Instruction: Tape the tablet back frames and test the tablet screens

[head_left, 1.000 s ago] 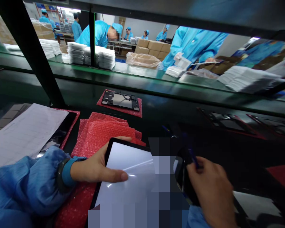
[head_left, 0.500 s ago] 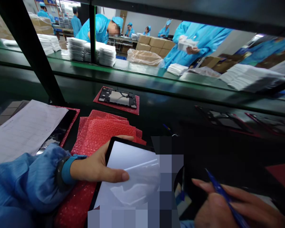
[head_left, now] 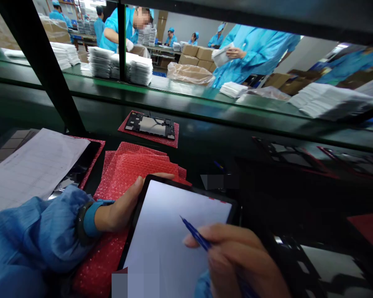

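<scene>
The left hand (head_left: 124, 205) was clamped on the upper left corner of a tablet (head_left: 170, 231), thumb by the side edge and a fingertip showing past the far edge, probably so the grip steadied it while leaving the lit white screen uncovered. The tablet sat tilted in front of the wearer, just in front of a stack of red bubble-wrap pouches (head_left: 143, 165). The right hand (head_left: 242, 256) had its fingers closed on a blue fine-tipped tool (head_left: 195, 234), perhaps tweezers, held like a pen, seemingly for fine control; whether its tip touched the screen could not be told. Beyond the pouches, an opened tablet housing (head_left: 151, 125) lay on a red bubble-wrap sheet (head_left: 176, 142), presumably for cushioning. At left, a printed paper (head_left: 34, 165) partly covered a dark panel (head_left: 91, 159).
</scene>
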`<state>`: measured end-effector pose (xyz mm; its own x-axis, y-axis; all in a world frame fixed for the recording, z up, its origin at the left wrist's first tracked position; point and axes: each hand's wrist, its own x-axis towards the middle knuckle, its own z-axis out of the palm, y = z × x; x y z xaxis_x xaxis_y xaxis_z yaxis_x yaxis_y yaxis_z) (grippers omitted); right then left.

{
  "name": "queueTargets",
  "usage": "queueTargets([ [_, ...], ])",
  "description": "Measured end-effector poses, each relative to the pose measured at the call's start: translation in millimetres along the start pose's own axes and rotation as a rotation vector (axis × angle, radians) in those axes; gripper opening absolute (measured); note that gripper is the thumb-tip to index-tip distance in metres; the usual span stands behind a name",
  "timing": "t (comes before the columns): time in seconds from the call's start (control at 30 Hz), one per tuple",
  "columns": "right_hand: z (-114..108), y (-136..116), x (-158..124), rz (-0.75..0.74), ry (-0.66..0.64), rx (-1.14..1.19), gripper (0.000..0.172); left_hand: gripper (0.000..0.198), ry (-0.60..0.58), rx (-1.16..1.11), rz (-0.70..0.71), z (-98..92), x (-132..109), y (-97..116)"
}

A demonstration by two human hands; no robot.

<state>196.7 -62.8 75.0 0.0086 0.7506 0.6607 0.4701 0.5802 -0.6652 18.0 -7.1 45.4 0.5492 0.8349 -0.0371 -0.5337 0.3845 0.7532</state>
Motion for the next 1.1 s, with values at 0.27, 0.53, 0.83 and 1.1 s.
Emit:
queueTargets([
  [0.27,26.2,21.7,26.2,-0.107,-0.116,-0.029,0.011,0.060,0.054,-0.024,0.003,0.7,4.0,-2.1],
  [0.53,27.0,13.8,29.2,0.004,-0.179,-0.021,0.012,0.060,0.043,0.035,-0.013,-3.7,5.9,-4.4],
  [0.83,-2.3,34.6,18.2,0.095,0.350,0.156,0.020,0.050,0.132,-0.005,-0.020,-2.5,10.1,-8.4],
  [1.1,-43.8,63.8,-29.0,0.477,0.325,-0.167,0.024,0.071,0.369,-0.064,-0.207,-4.1,15.8,-9.1],
])
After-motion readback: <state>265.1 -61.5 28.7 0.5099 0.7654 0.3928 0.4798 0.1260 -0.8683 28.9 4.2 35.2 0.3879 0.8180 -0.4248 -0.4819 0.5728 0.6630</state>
